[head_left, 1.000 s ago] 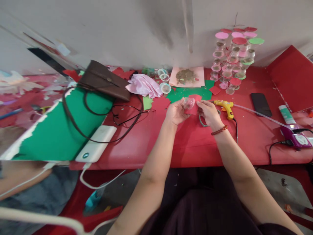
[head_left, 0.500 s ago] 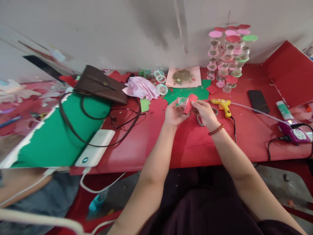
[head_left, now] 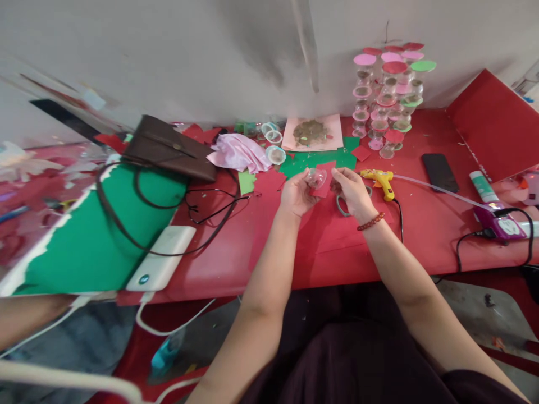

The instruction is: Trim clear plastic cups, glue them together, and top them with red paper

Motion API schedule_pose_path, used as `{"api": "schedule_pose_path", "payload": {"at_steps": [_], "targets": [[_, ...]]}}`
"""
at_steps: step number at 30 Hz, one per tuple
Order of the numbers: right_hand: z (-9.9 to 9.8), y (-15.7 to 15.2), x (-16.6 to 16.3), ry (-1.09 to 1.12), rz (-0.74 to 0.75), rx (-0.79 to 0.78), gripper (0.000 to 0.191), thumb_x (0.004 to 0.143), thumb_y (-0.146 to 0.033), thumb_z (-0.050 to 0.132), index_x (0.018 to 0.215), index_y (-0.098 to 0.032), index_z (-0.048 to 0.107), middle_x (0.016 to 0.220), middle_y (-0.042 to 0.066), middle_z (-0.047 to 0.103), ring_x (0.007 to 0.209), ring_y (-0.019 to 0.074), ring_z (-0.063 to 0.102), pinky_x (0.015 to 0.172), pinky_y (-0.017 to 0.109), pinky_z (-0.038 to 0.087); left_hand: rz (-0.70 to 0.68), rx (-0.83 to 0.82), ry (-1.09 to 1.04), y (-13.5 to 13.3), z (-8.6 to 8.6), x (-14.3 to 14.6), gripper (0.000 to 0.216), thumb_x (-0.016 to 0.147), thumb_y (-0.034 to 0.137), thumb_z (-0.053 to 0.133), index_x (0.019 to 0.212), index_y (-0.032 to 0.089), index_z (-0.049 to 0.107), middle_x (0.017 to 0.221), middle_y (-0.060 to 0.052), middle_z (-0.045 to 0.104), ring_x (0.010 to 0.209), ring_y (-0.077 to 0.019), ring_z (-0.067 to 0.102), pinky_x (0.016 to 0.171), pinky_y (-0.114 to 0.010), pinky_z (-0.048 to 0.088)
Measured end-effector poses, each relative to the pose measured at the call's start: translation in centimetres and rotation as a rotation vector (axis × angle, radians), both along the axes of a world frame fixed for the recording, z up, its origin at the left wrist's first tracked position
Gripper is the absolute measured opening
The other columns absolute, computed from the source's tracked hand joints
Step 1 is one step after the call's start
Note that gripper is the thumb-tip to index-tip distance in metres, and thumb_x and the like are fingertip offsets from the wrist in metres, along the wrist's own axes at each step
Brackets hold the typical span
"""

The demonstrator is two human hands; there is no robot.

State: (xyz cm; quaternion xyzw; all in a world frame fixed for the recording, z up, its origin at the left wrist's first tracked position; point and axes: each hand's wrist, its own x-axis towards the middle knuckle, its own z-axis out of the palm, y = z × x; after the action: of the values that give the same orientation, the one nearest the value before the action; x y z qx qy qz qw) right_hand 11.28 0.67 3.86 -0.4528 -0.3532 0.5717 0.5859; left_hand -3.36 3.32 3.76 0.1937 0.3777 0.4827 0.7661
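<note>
My left hand [head_left: 297, 193] is closed around a small clear plastic cup [head_left: 316, 177], which lies against a square of red paper [head_left: 324, 188]. At the paper's right edge, my right hand [head_left: 351, 191] pinches with thumb and fingers. A bracelet circles that wrist. Partly hidden under the right hand are scissors [head_left: 342, 206], of which the grey-green handles show. Just to the right rests a yellow hot glue gun [head_left: 382, 182] with a long clear glue stick in its back.
Stacked cups with coloured paper discs [head_left: 387, 101] stand at the back right. A phone [head_left: 439, 172] and purple power socket [head_left: 501, 221] lie right. A brown bag [head_left: 168, 148], glasses [head_left: 210, 207] and white power bank [head_left: 162, 258] lie left. Sandy paper [head_left: 290, 137] is behind.
The cup and red paper have turned, so the paper now faces me more, with the cup in front of it. My right fingers have shifted slightly up along the paper's edge.
</note>
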Motion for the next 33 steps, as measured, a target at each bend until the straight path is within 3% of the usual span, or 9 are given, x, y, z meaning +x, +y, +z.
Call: {"api": "schedule_pose_path", "payload": {"at_steps": [3, 6, 8, 11, 15, 18, 22, 29, 33], "targets": [[0.3, 0.2, 2.0, -0.269, -0.055, 0.016, 0.029, 0.095, -0.044, 0.067, 0.074, -0.023, 0.061, 0.068, -0.002, 0.066, 0.067, 0.013, 0.063, 0.067, 0.025, 0.05, 0.004, 0.026, 0.01, 0.1, -0.1, 0.2, 0.011, 0.092, 0.027, 0.067, 0.09, 0.017, 0.072, 0.08, -0.003, 0.078, 0.066, -0.0124, 0.071, 0.062, -0.023, 0.057], [0.9, -0.2, 6.0, -0.899, -0.168, -0.017, 0.021, 0.092, -0.038, 0.07, 0.078, -0.022, 0.067, 0.087, 0.006, 0.075, 0.093, 0.0228, 0.07, 0.085, 0.034, 0.053, 0.021, 0.018, 0.047, 0.4, -0.5, 0.4, 0.011, 0.087, 0.028, 0.072, 0.092, 0.018, 0.072, 0.082, -0.002, 0.078, 0.069, -0.0144, 0.073, 0.061, -0.025, 0.058], [1.0, -0.7, 8.7, -1.278, -0.224, -0.176, 0.018, 0.094, -0.035, 0.066, 0.091, -0.019, 0.072, 0.107, 0.015, 0.077, 0.112, 0.0302, 0.07, 0.097, 0.041, 0.051, 0.042, 0.011, 0.05, 0.5, -0.8, 0.6, 0.01, 0.085, 0.026, 0.074, 0.091, 0.018, 0.071, 0.08, -0.002, 0.078, 0.067, -0.014, 0.072, 0.059, -0.025, 0.056], [0.8, -1.3, 11.2, -1.476, -0.192, -0.37, 0.042, 0.093, -0.041, 0.07, 0.122, -0.011, 0.068, 0.129, 0.025, 0.072, 0.121, 0.0367, 0.068, 0.098, 0.044, 0.052, 0.07, 0.014, 0.023, 0.8, -0.9, 0.6, 0.007, 0.085, 0.023, 0.074, 0.086, 0.018, 0.069, 0.076, -0.001, 0.076, 0.063, -0.0125, 0.07, 0.057, -0.024, 0.053], [0.2, -0.7, 12.4, -1.487, -0.195, -0.428, 0.054, 0.085, -0.04, 0.081, 0.126, -0.009, 0.066, 0.121, 0.023, 0.075, 0.114, 0.0345, 0.072, 0.088, 0.038, 0.054, 0.118, 0.003, -0.008, 0.9, -0.6, 0.5, 0.007, 0.085, 0.02, 0.074, 0.082, 0.018, 0.068, 0.071, 0.0, 0.074, 0.061, -0.0118, 0.068, 0.056, -0.023, 0.051], [-0.1, 0.1, 13.3, -1.388, -0.134, -0.448, 0.022, 0.078, -0.034, 0.085, 0.084, -0.016, 0.073, 0.085, 0.011, 0.076, 0.09, 0.0275, 0.073, 0.074, 0.032, 0.051, 0.143, -0.002, -0.032, 0.9, -0.3, 0.4, 0.008, 0.085, 0.02, 0.074, 0.081, 0.019, 0.067, 0.069, 0.001, 0.073, 0.06, -0.0116, 0.067, 0.056, -0.022, 0.051], [-0.5, 0.4, 14.0, -1.062, -0.15, -0.461, 0.03, 0.074, -0.022, 0.083, 0.055, -0.018, 0.06, 0.053, -0.001, 0.056, 0.059, 0.0152, 0.058, 0.059, 0.027, 0.04, 0.139, 0.008, -0.054, 0.8, -0.3, 0.4, 0.007, 0.085, 0.02, 0.074, 0.082, 0.018, 0.067, 0.069, 0.001, 0.073, 0.06, -0.0113, 0.067, 0.056, -0.022, 0.05], [0.2, -0.9, 12.0, -0.919, -0.248, -0.361, 0.029, 0.084, -0.019, 0.072, 0.059, -0.019, 0.057, 0.054, -0.002, 0.057, 0.056, 0.0118, 0.057, 0.055, 0.023, 0.04, 0.149, 0.006, -0.099, 0.9, -0.2, 0.2, 0.009, 0.086, 0.02, 0.075, 0.084, 0.017, 0.067, 0.07, 0.001, 0.074, 0.06, -0.0106, 0.069, 0.054, -0.022, 0.05], [2.2, -1.5, 9.9, -0.577, -0.195, -0.315, 0.022, 0.091, -0.02, 0.065, 0.069, -0.02, 0.059, 0.067, 0.003, 0.071, 0.055, 0.0106, 0.063, 0.055, 0.021, 0.049, 0.146, -0.004, -0.154, 0.8, 0.1, -0.2, 0.009, 0.091, 0.023, 0.072, 0.086, 0.016, 0.069, 0.073, -0.001, 0.075, 0.058, -0.011, 0.067, 0.056, -0.024, 0.05]]}}
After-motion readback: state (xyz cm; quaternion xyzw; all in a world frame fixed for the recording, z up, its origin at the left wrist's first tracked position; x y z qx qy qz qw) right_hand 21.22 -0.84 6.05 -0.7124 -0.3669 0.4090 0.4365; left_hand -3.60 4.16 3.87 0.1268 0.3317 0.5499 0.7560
